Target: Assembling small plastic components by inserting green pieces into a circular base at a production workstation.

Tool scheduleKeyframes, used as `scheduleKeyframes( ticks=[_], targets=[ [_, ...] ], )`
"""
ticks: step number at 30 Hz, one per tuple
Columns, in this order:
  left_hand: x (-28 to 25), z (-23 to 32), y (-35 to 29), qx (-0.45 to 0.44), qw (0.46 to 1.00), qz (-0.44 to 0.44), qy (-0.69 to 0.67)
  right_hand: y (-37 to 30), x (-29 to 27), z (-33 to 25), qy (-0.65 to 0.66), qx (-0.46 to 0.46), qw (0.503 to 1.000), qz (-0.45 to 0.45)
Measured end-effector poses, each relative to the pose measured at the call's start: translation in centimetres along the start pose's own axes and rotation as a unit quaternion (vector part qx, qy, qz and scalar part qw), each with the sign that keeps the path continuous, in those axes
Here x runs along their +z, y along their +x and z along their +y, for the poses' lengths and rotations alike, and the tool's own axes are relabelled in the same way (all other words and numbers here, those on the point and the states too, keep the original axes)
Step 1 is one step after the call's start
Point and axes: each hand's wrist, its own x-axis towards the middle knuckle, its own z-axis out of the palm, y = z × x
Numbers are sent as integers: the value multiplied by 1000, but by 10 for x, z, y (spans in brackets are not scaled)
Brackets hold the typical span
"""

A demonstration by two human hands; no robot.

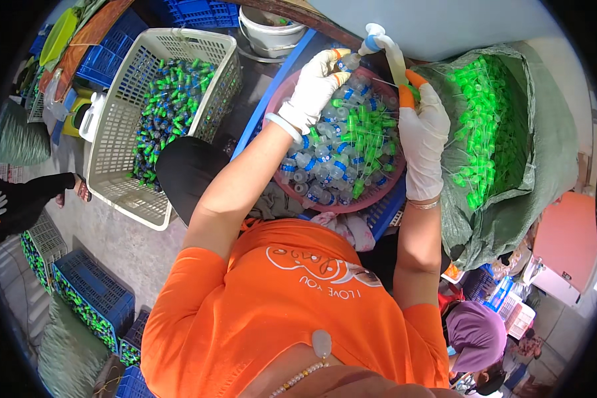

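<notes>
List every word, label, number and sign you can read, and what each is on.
Orange shirt: pale lettering across the chest, upside down in this view; wording not copied.
Bottles with blue bands: any print is too small to read.

Clear air lies over the pink basin (351,207), upper centre, between left hand (315,93) and right hand (423,132); green sack (556,136) obstructs frame right.
</notes>
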Motion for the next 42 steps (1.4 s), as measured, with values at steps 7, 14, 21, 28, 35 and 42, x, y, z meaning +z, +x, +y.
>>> scheduleKeyframes(
  ticks=[7,14,21,28,35,42],
  targets=[
    [0,-2,1,-3,1000,-1,-8,-1,2,2,4,4,1000,-5],
    [-1,-5,2,4,1000,0,-5,-1,5,7,25,-14,1000,2],
    [-9,-8,-8,-49,998,-22,12,-8,1,-1,21,-25,999,-4],
    [3,20,-53,-95,976,-176,-87,-32,9,-1,12,-64,998,-28],
    [26,31,-84,-12,982,-129,140,-59,22,2,117,28,987,-107],
    [17,18,-98,228,914,-128,309,-71,9,-4,386,304,848,-200]
  ],
)
